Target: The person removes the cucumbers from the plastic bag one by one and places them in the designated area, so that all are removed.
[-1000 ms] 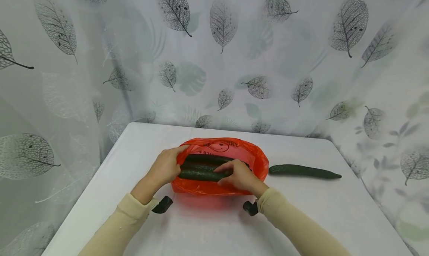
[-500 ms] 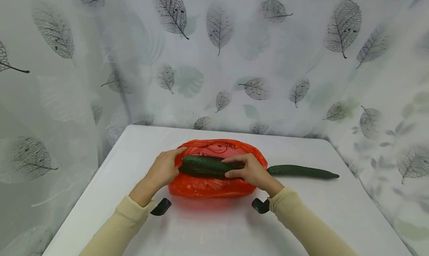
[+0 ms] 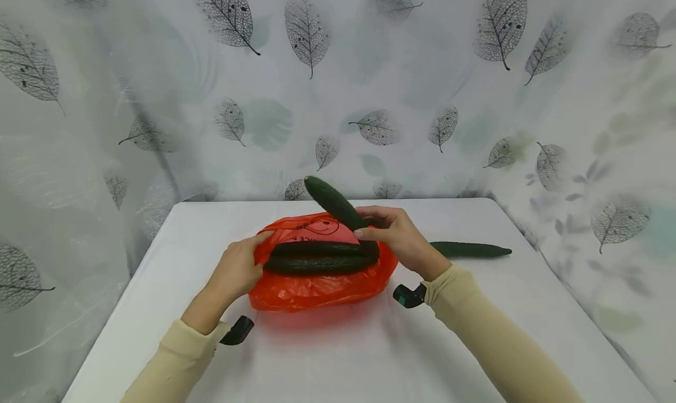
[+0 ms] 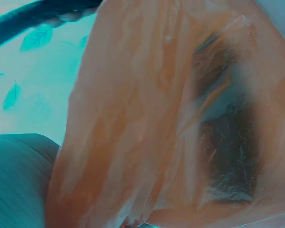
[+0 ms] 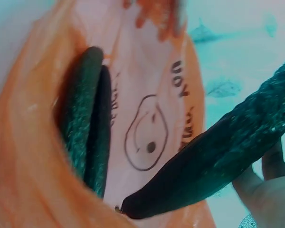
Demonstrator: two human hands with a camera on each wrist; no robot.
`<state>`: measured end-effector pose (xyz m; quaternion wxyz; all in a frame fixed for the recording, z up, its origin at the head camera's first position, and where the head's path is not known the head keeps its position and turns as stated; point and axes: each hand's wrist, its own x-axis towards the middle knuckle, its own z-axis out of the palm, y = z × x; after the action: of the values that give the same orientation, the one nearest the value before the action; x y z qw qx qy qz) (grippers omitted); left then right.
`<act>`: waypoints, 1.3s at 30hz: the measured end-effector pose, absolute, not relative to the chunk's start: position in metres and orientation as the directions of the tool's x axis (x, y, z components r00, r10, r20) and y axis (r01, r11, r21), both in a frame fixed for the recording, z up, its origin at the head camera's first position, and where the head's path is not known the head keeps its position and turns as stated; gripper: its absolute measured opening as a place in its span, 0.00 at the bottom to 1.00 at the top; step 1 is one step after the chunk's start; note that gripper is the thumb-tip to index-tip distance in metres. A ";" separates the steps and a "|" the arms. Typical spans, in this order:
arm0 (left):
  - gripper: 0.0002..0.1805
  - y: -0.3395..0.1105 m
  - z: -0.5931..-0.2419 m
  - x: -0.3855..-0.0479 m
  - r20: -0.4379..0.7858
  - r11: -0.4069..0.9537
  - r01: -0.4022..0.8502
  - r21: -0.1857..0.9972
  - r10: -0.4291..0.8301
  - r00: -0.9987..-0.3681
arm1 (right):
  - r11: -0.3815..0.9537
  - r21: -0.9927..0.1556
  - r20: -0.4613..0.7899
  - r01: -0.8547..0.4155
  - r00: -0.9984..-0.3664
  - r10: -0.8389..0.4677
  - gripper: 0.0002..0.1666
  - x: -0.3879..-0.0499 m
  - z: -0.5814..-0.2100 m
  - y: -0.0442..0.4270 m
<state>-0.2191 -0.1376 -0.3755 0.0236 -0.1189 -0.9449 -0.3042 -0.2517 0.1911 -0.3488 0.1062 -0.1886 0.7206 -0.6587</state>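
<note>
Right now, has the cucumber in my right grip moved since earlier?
Yes, upward: in the head view, the cucumber crosses the far edge of the table; before, it lay below.

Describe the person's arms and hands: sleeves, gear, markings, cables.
The ungloved left grip and ungloved right grip are bare hands. The cream fabric left sleeve and matching right sleeve end in cuffs. A small black left wrist unit and angular black right wrist unit project beside them; the right one shows a green patch. No cables visible.
</note>
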 end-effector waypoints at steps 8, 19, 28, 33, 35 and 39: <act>0.38 -0.135 -0.373 -0.221 0.103 0.782 0.236 0.576 0.217 -0.971 | -0.304 -0.948 0.211 -0.094 -0.901 -0.379 0.22 -0.246 -0.324 0.199; 0.37 -0.135 -0.374 -0.223 0.117 0.793 0.244 0.558 0.215 -0.969 | -0.485 -0.868 0.290 -0.108 -0.903 -0.318 0.18 -0.241 -0.287 0.218; 0.37 -0.137 -0.374 -0.222 0.128 0.790 0.250 0.560 0.215 -0.968 | -0.301 -0.896 0.415 -0.328 -0.860 -0.298 0.22 -0.244 -0.289 0.247; 0.38 -0.138 -0.373 -0.221 0.135 0.789 0.253 0.560 0.215 -0.967 | -0.151 -0.895 0.446 -0.419 -0.841 -0.307 0.24 -0.247 -0.298 0.262; 0.38 -0.138 -0.373 -0.220 0.138 0.787 0.258 0.560 0.218 -0.966 | -0.103 -0.889 0.455 -0.447 -0.831 -0.319 0.24 -0.248 -0.303 0.270; 0.38 -0.138 -0.374 -0.220 0.134 0.783 0.255 0.567 0.218 -0.967 | 0.046 -0.874 0.448 -0.484 -0.838 -0.311 0.24 -0.249 -0.316 0.288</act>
<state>-0.2201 -0.1383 -0.3740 0.0307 -0.1252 -0.9438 -0.3043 -0.2493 0.2881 -0.3155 -0.0681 -0.2762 0.7200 -0.6330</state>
